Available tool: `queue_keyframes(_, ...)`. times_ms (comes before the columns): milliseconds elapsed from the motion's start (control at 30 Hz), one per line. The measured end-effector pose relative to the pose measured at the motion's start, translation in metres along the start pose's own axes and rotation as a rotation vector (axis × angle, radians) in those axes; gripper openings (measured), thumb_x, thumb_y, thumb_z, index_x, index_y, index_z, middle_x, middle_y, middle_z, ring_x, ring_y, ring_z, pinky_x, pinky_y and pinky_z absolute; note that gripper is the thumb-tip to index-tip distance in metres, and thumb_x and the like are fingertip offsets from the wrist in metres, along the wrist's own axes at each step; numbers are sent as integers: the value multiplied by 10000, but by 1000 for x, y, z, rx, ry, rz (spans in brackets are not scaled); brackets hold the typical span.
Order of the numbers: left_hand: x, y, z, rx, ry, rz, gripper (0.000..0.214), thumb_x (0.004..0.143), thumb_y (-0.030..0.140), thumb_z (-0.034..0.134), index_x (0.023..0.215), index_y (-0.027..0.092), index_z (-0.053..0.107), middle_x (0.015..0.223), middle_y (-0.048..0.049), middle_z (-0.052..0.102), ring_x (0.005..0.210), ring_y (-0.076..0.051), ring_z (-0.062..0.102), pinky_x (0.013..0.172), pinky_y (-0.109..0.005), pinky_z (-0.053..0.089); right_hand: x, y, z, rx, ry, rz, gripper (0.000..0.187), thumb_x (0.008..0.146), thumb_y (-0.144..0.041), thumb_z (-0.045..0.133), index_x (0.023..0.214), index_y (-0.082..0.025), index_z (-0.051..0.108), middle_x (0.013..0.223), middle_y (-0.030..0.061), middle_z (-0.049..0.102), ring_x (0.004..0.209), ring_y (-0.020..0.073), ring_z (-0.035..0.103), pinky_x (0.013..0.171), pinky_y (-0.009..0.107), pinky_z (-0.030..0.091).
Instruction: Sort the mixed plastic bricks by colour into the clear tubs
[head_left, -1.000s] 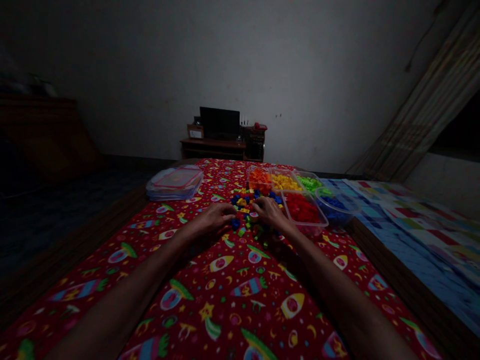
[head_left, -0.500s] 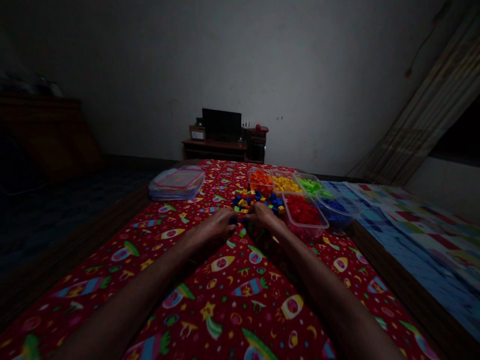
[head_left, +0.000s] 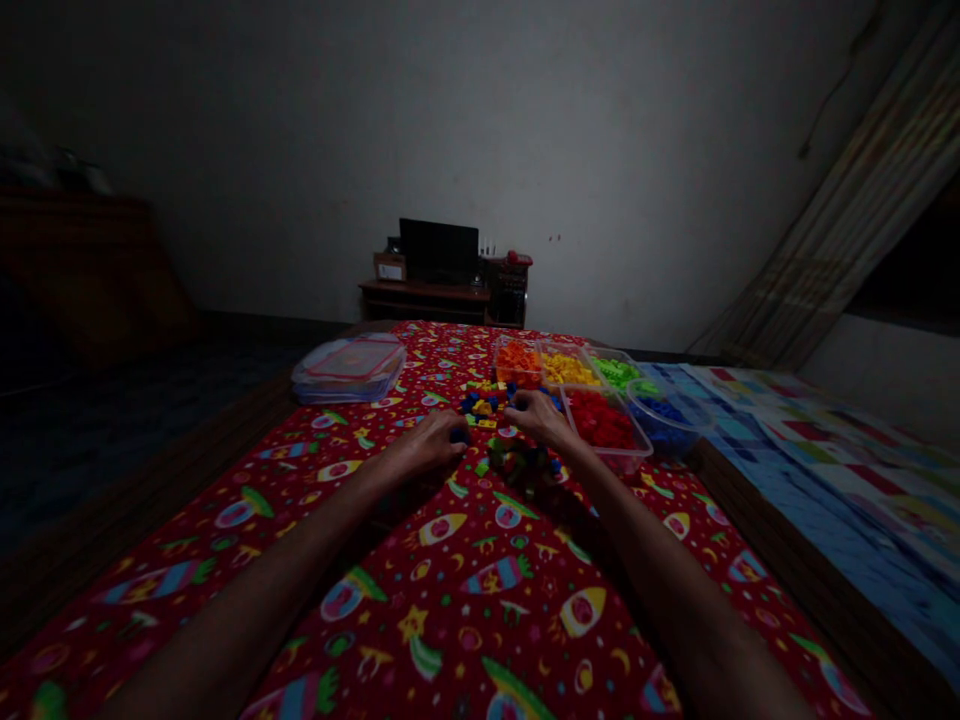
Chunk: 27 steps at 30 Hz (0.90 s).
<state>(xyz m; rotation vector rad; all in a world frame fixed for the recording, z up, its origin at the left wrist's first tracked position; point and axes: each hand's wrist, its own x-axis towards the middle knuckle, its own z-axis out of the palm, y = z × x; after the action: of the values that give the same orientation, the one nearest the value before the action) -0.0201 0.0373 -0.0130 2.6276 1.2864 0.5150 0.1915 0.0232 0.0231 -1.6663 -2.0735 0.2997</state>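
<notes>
My left hand [head_left: 435, 442] is closed around a dark blue toy brick [head_left: 460, 435], just above the cloth. To its right, my right hand [head_left: 537, 414] has its fingers pinched together at the edge of a loose pile of mixed toy bricks [head_left: 486, 403], blue, yellow and red. Whatever sits between those fingertips is too small and dark to make out. Below the right wrist, more bricks [head_left: 517, 460] lie in shadow. Close by on the right stands a clear tub of red bricks [head_left: 602, 420].
Behind are tubs of orange bricks [head_left: 517, 358], yellow bricks [head_left: 570, 369] and green bricks [head_left: 616, 373]. A round tub of blue bricks [head_left: 666, 415] stands right. Stacked lids [head_left: 349, 368] lie left on the red patterned cloth [head_left: 420, 620]. A monitor [head_left: 439, 250] stands beyond.
My hands have moved apart; the right one has shifted forward toward the pile, uncovering shadowed bricks beneath its wrist. The blue brick in my left hand shows more. The view has shifted slightly.
</notes>
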Motion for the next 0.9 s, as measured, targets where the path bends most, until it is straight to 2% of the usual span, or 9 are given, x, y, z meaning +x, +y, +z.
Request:
queue_keyframes(100, 1, 1, 0, 15, 12, 12, 195, 734, 273, 560, 864, 198, 684, 881, -52, 672, 849, -211, 611, 765, -277, 457, -6, 14, -12, -79, -125, -11, 224, 739, -217, 544, 836, -105, 711, 723, 34, 650, 663, 131, 560, 564, 199, 338)
queue_keyframes(167, 2, 2, -1, 19, 8, 18, 201, 731, 266, 556, 869, 197, 685, 881, -55, 670, 845, -209, 610, 759, -274, 456, -11, 18, -12, -144, -240, -54, 220, 734, -183, 545, 838, -106, 723, 725, 46, 663, 667, 138, 579, 577, 202, 353)
queue_keyframes(233, 2, 4, -2, 18, 16, 21, 214, 735, 267, 550, 883, 194, 685, 882, -59, 667, 842, -209, 609, 755, -274, 457, -14, 16, -7, -220, -293, -67, 222, 743, -190, 553, 854, -101, 724, 756, 77, 680, 676, 154, 596, 576, 211, 366)
queue_keyframes(367, -1, 6, -4, -17, 59, 39, 218, 735, 288, 560, 893, 211, 689, 877, -46, 661, 839, -196, 602, 770, -266, 459, -18, 4, 7, -359, -266, -55, 243, 753, -217, 568, 899, -87, 713, 861, 146, 690, 740, 185, 617, 602, 228, 392)
queue_keyframes(533, -3, 14, -8, -66, 70, 20, 207, 723, 267, 573, 875, 201, 697, 871, -44, 670, 834, -191, 609, 792, -276, 474, -19, 1, 10, -273, -221, -122, 190, 740, -184, 555, 824, -93, 699, 793, 105, 669, 711, 152, 583, 590, 214, 364)
queue_keyframes(600, -1, 17, -8, -123, 82, -11, 241, 712, 250, 577, 916, 192, 691, 915, -49, 681, 842, -194, 619, 811, -293, 487, -17, 1, 10, -128, -180, -108, 139, 730, -178, 555, 732, -93, 664, 685, 59, 625, 635, 122, 536, 542, 206, 330)
queue_keyframes(700, 4, 21, -6, -306, 163, -62, 376, 691, 246, 594, 1061, 193, 643, 1014, -52, 686, 865, -202, 639, 804, -328, 521, -14, -1, 11, 320, -165, 39, 168, 762, -205, 502, 628, -125, 564, 551, -13, 513, 503, 70, 428, 466, 182, 281)
queue_keyframes(833, 8, 29, -4, -560, 298, 0, 526, 699, 295, 623, 1212, 208, 542, 1115, -51, 672, 937, -212, 651, 857, -379, 527, -12, -7, 17, 1038, -259, 318, 133, 788, -220, 475, 681, -149, 507, 566, -24, 511, 445, 44, 389, 393, 139, 249)
queue_keyframes(900, 7, 34, -3, -578, 325, 33, 542, 707, 284, 625, 1234, 209, 522, 1138, -47, 668, 996, -215, 640, 905, -381, 507, -11, -9, 22, 1239, -317, 355, 155, 815, -286, 497, 724, -161, 497, 580, -16, 522, 448, 48, 414, 371, 128, 255)
